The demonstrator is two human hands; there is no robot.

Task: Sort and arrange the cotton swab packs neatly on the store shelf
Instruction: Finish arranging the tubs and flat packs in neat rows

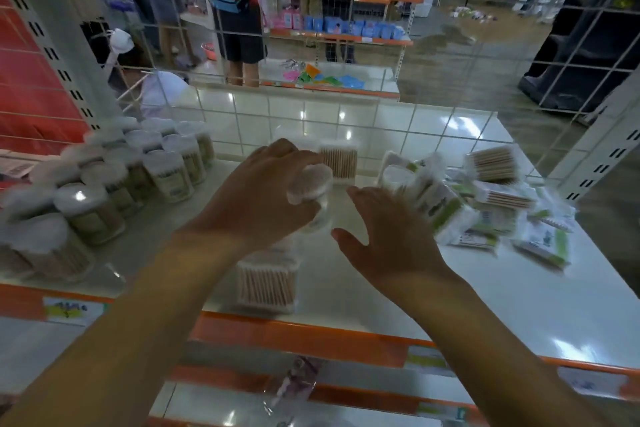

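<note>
My left hand (258, 196) is shut on a round clear tub of cotton swabs (310, 185), held above the middle of the white shelf (519, 295). My right hand (388, 234) hovers beside it, fingers spread, holding nothing. Several matching round tubs (162, 172) stand in rows on the shelf's left side. A square pack of wooden-stick swabs (268, 282) stands near the front edge under my left wrist, and another (337, 161) stands at the back. A loose heap of bagged and boxed swab packs (485, 204) lies on the right.
A white wire grid (381, 114) closes the back of the shelf. An orange price rail (304, 336) runs along the front edge, with a lower shelf below. A person in a red top (235, 10) stands in the aisle behind the grid.
</note>
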